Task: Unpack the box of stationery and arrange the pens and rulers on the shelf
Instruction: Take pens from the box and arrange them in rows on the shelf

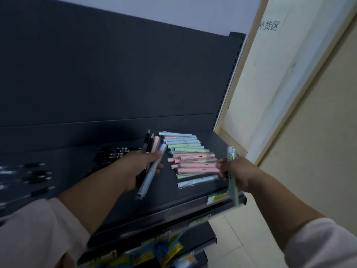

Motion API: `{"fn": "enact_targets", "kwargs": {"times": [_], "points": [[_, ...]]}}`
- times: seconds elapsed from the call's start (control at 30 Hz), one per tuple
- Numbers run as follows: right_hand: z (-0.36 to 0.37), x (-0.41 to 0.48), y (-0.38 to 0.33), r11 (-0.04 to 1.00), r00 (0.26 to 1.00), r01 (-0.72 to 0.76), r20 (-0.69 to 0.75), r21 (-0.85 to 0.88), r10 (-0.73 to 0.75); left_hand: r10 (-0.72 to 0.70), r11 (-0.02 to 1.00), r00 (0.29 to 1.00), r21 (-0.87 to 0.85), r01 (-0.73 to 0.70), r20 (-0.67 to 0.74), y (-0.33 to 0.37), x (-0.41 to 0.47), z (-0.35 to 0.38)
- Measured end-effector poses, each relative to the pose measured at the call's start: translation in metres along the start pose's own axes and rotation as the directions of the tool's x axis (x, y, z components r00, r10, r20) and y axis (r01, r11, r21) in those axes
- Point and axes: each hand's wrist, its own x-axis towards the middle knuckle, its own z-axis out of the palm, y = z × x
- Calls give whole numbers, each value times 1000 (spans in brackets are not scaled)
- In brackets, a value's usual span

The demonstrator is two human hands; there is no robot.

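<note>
Above the shelf (183, 198), left hand (138, 169) grips a pen bundle (155, 145) — right hand (240, 173), at three o'clock, clamps a green pen (233, 192)

A dark grey back panel (116, 74) is seen filling the left, edged by a slotted upright (229, 82). A pale wall (173, 12) is shown above it. At the right, a cream board (260, 84) is framed in light wood (309, 89), and a paper sign (269, 26) is fixed to it. Pale floor tiles (241, 229) are seen below. The room is dimly lit.
</note>
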Motion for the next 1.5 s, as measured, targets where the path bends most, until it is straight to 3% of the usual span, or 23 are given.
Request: {"fn": "enact_targets", "kwargs": {"times": [0.1,0.2,0.3,0.37,0.43,0.57,0.63,0.7,0.77,0.83,0.9,1.1,1.23,1.3,1.33,1.37,1.43,1.5], "points": [[-14,50,-3,996,991,-46,119,-81,55,10,999,994,-47,-15,-107,2,29,21],[-9,64,-6,975,981,-76,157,-209,111,-9,999,992,-42,4,-128,7,32,24],[-21,90,-16,915,985,36,170,-403,37,-10,999,982,-53,0,-189,14,46,45],[-29,110,-26,906,977,143,201,-399,-66,1,997,975,-73,-17,-221,20,58,58],[-37,125,-36,944,949,165,306,-286,-73,7,995,969,-90,-30,-246,26,65,69],[-32,149,-55,997,827,-59,558,-40,71,-8,986,948,-160,-45,-317,30,70,80],[-20,155,-65,996,805,-17,590,-84,64,-5,982,935,-180,-63,-355,30,69,80],[-3,158,-73,972,809,137,587,-188,-1,-4,978,921,-195,-78,-389,30,67,78],[17,162,-78,863,811,361,576,-353,-104,-3,974,903,-206,-95,-430,31,64,73],[35,169,-79,607,760,599,609,-523,-226,-5,973,888,-206,-101,-460,31,61,69],[51,174,-77,370,702,710,643,-599,-306,-11,976,876,-197,-96,-483,31,59,65],[81,184,-71,188,678,729,661,-658,-321,-33,975,872,-207,-79,-488,32,59,61],[85,181,-71,229,680,733,691,-641,-243,-40,976,887,-208,-64,-460,30,62,61],[83,177,-74,258,654,756,679,-601,-332,-33,981,896,-187,-57,-443,30,63,61],[82,175,-77,364,644,765,655,-531,-395,-29,982,898,-182,-57,-438,30,63,62],[80,171,-81,548,658,734,620,-401,-427,-25,982,901,-181,-60,-433,31,64,63],[76,157,-88,886,702,460,632,-52,-328,-19,978,907,-194,-70,-421,33,67,67],[72,143,-92,973,652,207,728,97,-211,-6,978,920,-193,-76,-393,36,70,73]]}}
